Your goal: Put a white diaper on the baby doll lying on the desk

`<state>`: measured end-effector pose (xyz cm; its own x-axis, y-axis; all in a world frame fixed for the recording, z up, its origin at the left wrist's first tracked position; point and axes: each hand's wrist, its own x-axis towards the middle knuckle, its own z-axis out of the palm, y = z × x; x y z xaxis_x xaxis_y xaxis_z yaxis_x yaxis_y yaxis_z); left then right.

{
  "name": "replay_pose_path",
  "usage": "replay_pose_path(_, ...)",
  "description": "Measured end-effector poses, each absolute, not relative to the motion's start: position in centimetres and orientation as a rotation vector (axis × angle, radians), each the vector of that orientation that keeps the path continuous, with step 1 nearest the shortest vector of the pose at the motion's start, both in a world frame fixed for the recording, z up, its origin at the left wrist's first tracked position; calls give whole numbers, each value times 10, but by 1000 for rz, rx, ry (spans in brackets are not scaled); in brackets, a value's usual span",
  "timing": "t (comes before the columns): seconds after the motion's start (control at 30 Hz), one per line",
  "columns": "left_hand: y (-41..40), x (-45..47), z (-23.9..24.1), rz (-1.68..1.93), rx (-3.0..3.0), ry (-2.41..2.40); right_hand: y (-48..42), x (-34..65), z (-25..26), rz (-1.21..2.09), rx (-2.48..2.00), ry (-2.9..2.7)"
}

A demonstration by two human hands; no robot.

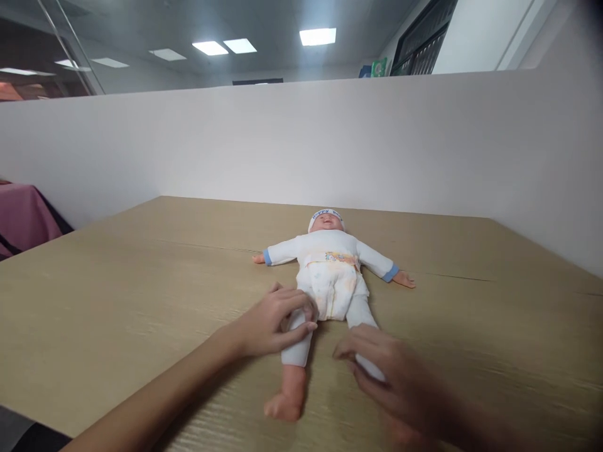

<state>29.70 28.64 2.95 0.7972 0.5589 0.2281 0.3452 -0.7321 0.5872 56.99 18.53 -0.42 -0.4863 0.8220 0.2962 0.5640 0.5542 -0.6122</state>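
A baby doll (325, 243) in a white outfit with blue cuffs lies on its back, arms spread, head away from me. Its white cap carries blue lettering. Over the outfit, a white diaper (332, 292) with a printed orange waist strip wraps its hips. My left hand (280, 320) is closed loosely around the doll's leg on the left, thumb across the near side. Blurred by motion, my right hand (377, 361) curls around the other leg, whose white cloth shows between fingers and thumb. The left bare foot is visible; the right one is mostly hidden behind my hand.
The doll lies on a wide wood-coloured table (117, 295) with thin seams across it. A white partition wall (282, 147) rises behind the table. At the far left, beyond the table edge, is a purple cloth-covered thing (26, 213).
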Motion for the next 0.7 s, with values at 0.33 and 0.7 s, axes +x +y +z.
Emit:
replay_pose_path(0.33, 293, 335, 8, 715, 2418, 1069, 218, 562, -21, 450, -1530, -1863)
replay_pose_path(0.7, 292, 329, 1, 780, 2467, 875, 202, 549, -26, 166, -1465, -1953)
